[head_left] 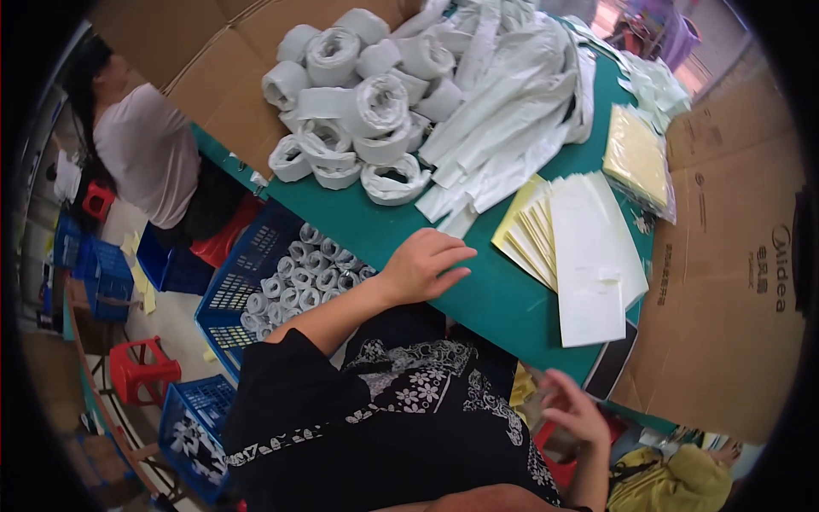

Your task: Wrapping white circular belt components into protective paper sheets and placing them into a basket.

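Observation:
My left hand (426, 266) hovers over the near edge of the green table (350, 218). Its fingers are a little apart and nothing shows in them. Just beyond it fans a heap of long white strips (512, 111), their ends toward me. Below the table's front edge, my right hand (576, 408) has its fingers spread and bent, with nothing visible between them. The closest things to it on the table are white sheets (589, 256), which overlap a fanned stack of yellow-edged sheets (529, 235). Many white rolled strips (380, 107) lie piled at the far left of the table.
A blue basket (223, 294) of small white rolls stands left of me, with another blue basket (200, 394) below. Cardboard walls (725, 256) border the table. A wrapped yellow pack (636, 158) lies at right. One person (149, 154) sits left; red stools (143, 369) stand about.

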Available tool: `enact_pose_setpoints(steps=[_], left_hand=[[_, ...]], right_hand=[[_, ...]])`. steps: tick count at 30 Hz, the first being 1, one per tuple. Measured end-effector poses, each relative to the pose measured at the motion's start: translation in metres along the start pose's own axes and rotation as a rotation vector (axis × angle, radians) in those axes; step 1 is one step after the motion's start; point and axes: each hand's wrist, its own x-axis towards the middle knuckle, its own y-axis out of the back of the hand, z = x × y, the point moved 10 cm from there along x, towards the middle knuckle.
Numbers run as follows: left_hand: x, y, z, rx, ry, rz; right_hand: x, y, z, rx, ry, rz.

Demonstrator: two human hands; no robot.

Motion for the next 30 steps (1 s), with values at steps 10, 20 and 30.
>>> enact_pose_setpoints(steps=[10,20,30], left_hand=[[-0.116,0.053,-0.006,0.119,0.399,0.103],[-0.193,0.147,-0.036,0.388,0.723,0.260],[0.074,0.164,-0.205,0.785,0.224,-0.271]], right_hand=[[0.202,0.053,-0.087,-1.524,0.210,0.312],[0.231,0.045,-0.176,-1.190,0.809,0.448],[0.312,-0.202,-0.331,-1.091,1.342,0.229]])
